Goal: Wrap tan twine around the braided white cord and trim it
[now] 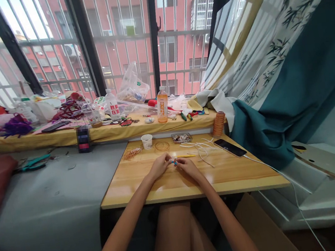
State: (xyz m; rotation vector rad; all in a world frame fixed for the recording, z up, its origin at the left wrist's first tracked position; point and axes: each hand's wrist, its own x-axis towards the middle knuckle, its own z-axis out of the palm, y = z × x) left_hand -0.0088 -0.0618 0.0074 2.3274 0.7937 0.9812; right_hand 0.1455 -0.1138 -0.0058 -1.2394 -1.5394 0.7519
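Above the middle of the wooden table (150,185), my left hand (159,166) and my right hand (189,168) come together with fingers pinched. Between their fingertips is a small blue and white piece (174,163), too small to name. Just beyond it lies a thin yellow tool (186,156). White cords (199,145) are strewn to the right of the hands. Farther back stand a white paper cup (147,141) and a clear tray of small pieces (182,138). A tangle of brown thread (133,153) lies to the left of the cup.
A phone (229,147) with a white cable lies on the table's right side, near a spool of orange-brown cord (218,123). An orange drink bottle (162,105) and a clear bottle (112,105) stand on the cluttered sill. Teal pliers (35,162) lie on the grey surface at left.
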